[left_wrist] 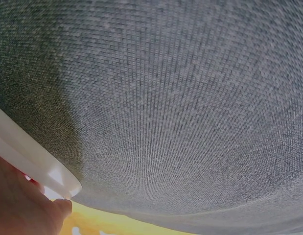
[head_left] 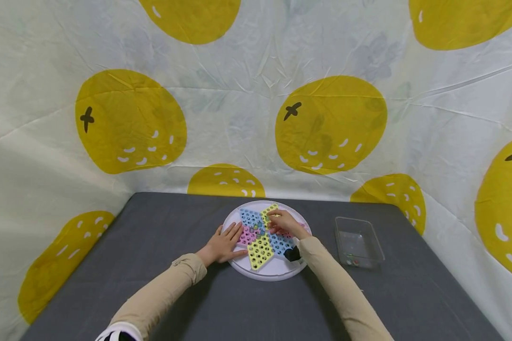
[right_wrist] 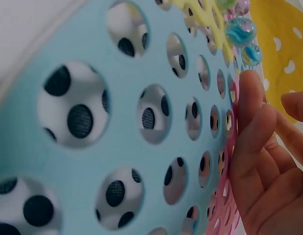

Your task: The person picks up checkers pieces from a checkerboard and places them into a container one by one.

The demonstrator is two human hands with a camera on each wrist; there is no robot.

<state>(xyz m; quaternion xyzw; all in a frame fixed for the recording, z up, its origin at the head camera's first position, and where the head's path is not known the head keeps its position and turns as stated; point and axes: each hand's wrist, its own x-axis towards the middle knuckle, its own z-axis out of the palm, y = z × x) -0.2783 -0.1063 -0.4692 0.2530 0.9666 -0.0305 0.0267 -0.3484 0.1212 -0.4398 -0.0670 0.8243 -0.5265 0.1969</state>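
A star-shaped Chinese checkers board [head_left: 260,251] with blue, pink and yellow holed sections lies on a round white tray [head_left: 277,273]. Several glass marbles [head_left: 256,228] sit around its middle; two blue-swirled marbles [right_wrist: 241,32] show large in the right wrist view. My left hand [head_left: 222,245] rests with fingers spread on the tray's left edge, beside the pink section. Over the board's right side reaches my right hand [head_left: 283,222], its fingers loosely bent close to the pink holes [right_wrist: 225,198]. No marble shows between those fingers in the right wrist view.
A clear plastic box [head_left: 359,239] stands right of the tray with several marbles [head_left: 353,261] in its near corner. Dark grey cloth [head_left: 170,222] covers the table. Behind hangs a pale curtain [head_left: 234,118] printed with yellow fruit.
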